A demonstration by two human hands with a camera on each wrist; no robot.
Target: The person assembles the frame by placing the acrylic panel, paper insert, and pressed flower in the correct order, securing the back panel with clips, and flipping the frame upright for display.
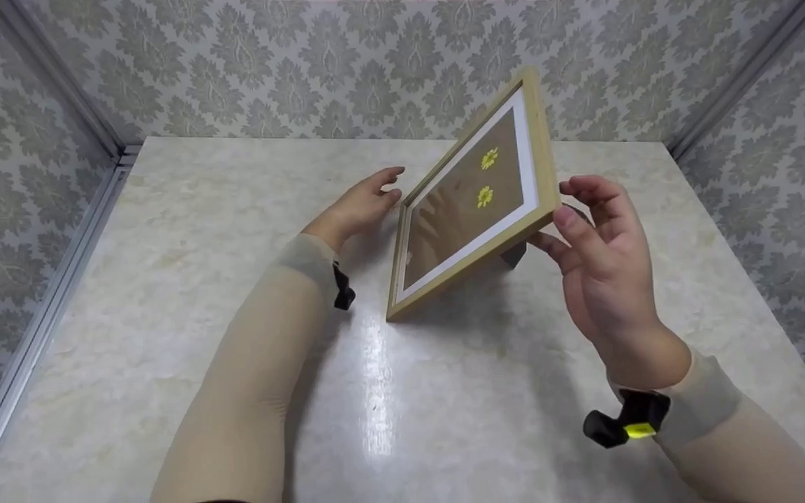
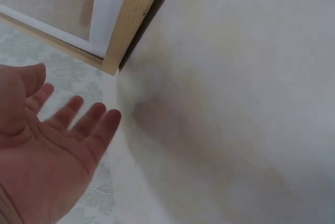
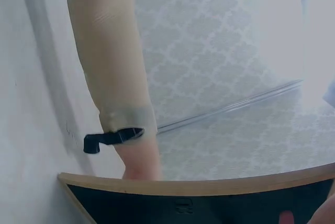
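Observation:
A light wooden picture frame [image 1: 472, 258] stands tilted over the table, its brown picture bearing two yellow flowers [image 1: 486, 196] inside a white mat. My right hand [image 1: 605, 258] grips the frame's right side, thumb on the edge and fingers partly hidden behind. Below the frame a dark stand [image 1: 513, 254] shows. In the right wrist view the dark back panel [image 3: 183, 205] is visible. My left hand [image 1: 360, 209] is beside the frame's left edge, fingers extended; in the left wrist view this hand [image 2: 52, 145] is apart from the frame [image 2: 136, 20].
The pale marbled table [image 1: 200, 349] lies under both hands. Patterned wallpaper [image 1: 332, 70] covers the walls around it. Metal rails [image 1: 39, 335] run along the left side. Each wrist carries a black strap mount [image 1: 626, 423].

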